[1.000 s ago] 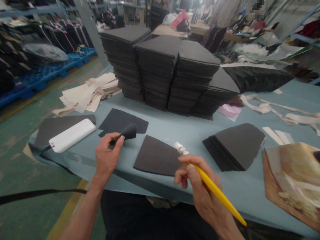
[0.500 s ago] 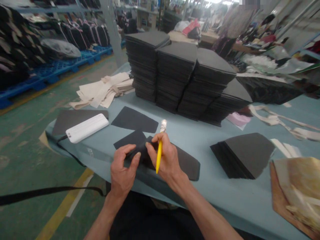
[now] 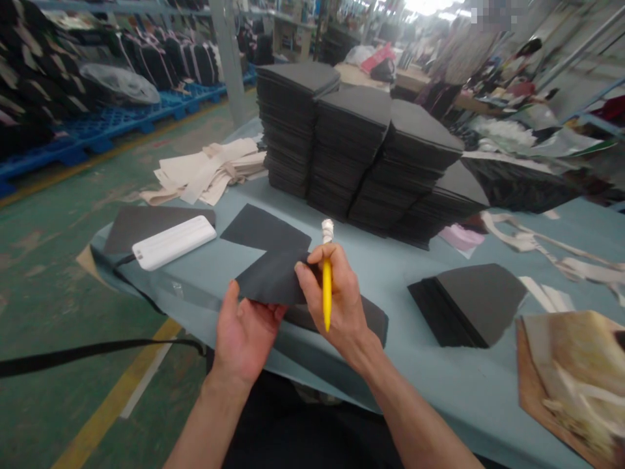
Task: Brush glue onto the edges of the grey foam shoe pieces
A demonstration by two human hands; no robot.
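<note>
Dark sheet (image 3: 273, 279) at the centre of the frame, between our two hands

Our left hand (image 3: 251, 335), just left of the lower centre, is palm up and loosely cupped, its thumb well apart from its fingers. The thumb touches the sheet's left corner, while the fingers reach to its near edge; how firmly they press we cannot tell. Our right hand (image 3: 336, 293), right of centre, is closed around a yellow stick (image 3: 327, 293) with a white wrapped end (image 3: 327, 229) pointing to the top of the frame. Its thumb tip also meets the sheet's right end.

The sheet lies above our left hand in the picture and to the left of our right hand, tilted over the blue-green table (image 3: 385, 270). Just above it, a second dark sheet (image 3: 266, 227) lies flat. Below our right hand, a grey-brown piece (image 3: 375, 319) is partly hidden. Left of centre we see a white device (image 3: 174, 242); tall dark stacks (image 3: 356, 143) fill the upper middle.
</note>
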